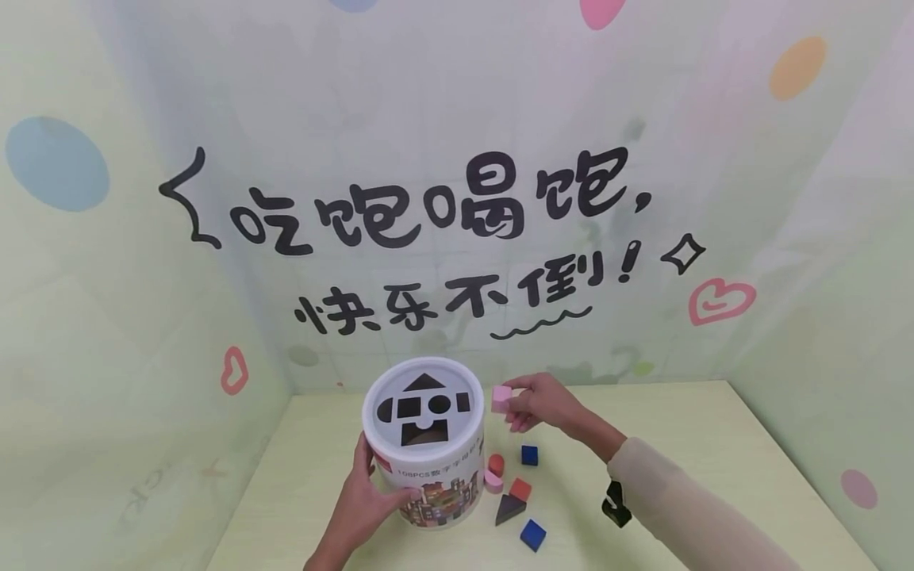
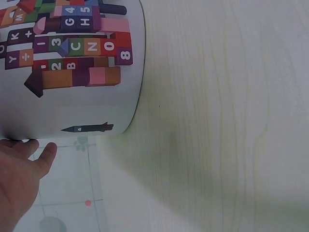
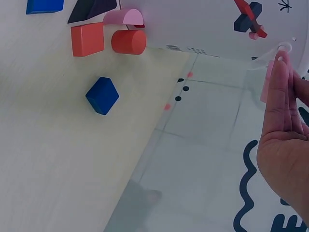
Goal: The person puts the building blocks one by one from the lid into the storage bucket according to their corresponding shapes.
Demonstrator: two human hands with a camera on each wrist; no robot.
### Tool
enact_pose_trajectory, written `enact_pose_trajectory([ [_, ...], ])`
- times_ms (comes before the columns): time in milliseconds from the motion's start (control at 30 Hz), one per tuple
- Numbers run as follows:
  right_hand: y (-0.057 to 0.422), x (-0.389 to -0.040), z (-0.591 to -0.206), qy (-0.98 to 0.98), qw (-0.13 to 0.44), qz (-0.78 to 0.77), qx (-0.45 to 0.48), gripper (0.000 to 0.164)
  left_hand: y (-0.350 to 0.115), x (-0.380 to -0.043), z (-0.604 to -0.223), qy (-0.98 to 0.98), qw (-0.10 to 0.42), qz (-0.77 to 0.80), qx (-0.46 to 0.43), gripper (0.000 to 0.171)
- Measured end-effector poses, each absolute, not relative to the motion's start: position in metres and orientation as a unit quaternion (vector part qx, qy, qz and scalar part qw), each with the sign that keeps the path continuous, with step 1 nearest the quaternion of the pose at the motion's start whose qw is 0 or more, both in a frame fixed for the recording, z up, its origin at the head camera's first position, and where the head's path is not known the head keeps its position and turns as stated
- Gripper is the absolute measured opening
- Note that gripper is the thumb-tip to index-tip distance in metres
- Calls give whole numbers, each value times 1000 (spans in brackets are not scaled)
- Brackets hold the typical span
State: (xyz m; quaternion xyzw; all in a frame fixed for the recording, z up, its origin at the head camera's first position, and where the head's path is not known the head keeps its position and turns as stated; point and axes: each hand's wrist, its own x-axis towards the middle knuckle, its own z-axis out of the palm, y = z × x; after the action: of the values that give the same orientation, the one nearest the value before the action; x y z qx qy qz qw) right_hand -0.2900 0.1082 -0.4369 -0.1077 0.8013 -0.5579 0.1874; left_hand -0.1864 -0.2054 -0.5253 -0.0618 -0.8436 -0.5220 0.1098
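Observation:
In the head view my left hand (image 1: 360, 500) holds the side of a white block bucket (image 1: 444, 507), thumb across its printed front. The bucket stands upright on the table, and its white lid (image 1: 460, 438) has several shaped holes. Up beside the rim, on the right, my right hand (image 1: 548, 400) pinches a pink block (image 1: 501, 399) between thumb and fingers. In the right wrist view the fingers partly hide this pink block (image 3: 265, 86). The left wrist view catches fingertips against the bucket wall (image 2: 91, 107).
Right of the bucket lie a blue cube (image 1: 529, 455), a red cylinder (image 1: 496, 465), a pink half-round block (image 1: 493, 482), a red block (image 1: 520, 489), a dark triangular block (image 1: 510, 510) and another blue block (image 1: 532, 535). A printed wall (image 1: 428, 95) rises behind the table (image 1: 286, 476).

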Motion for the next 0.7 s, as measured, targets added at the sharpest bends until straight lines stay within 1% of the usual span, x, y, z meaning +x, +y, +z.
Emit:
enact_pose_trajectory([
  [133, 107, -288, -426, 804, 183, -555, -112, 42, -206, -186, -525, -841, 116, -524, -70, 126],
  [467, 106, -283, -406, 785, 180, -579, -129, 44, -207, -187, -526, -842, 118, -521, -76, 127],
  [700, 102, -281, -399, 786, 175, -577, -136, 41, -207, -187, -526, -840, 117, -525, -76, 127],
])
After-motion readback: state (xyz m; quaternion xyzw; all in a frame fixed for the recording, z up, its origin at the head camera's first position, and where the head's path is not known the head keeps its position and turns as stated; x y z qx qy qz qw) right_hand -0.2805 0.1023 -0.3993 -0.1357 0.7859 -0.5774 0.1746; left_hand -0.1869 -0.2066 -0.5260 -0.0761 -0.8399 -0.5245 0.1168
